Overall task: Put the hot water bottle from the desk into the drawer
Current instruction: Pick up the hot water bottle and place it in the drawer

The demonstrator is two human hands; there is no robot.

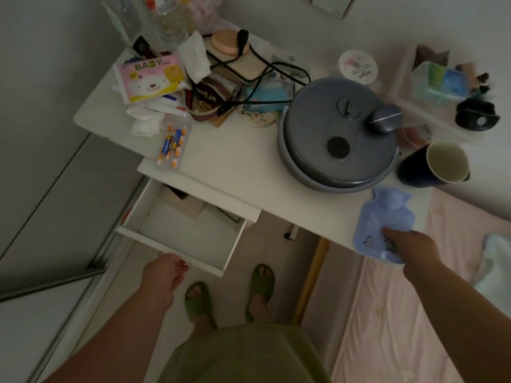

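In the head view, your right hand [412, 244] is resting on the near end of the pale blue hot water bottle [383, 217], fingers [391, 233] pressing down on it; whether they are closing around it cannot be told. The bottle is lying flat at the worktop's [249, 161] front right corner, just beside the grey round appliance [337, 134] and dark cup [434, 164]. Your left hand [164, 272] is curling loosely, holding nothing, just below the front of the pulled-out white drawer [188, 233].
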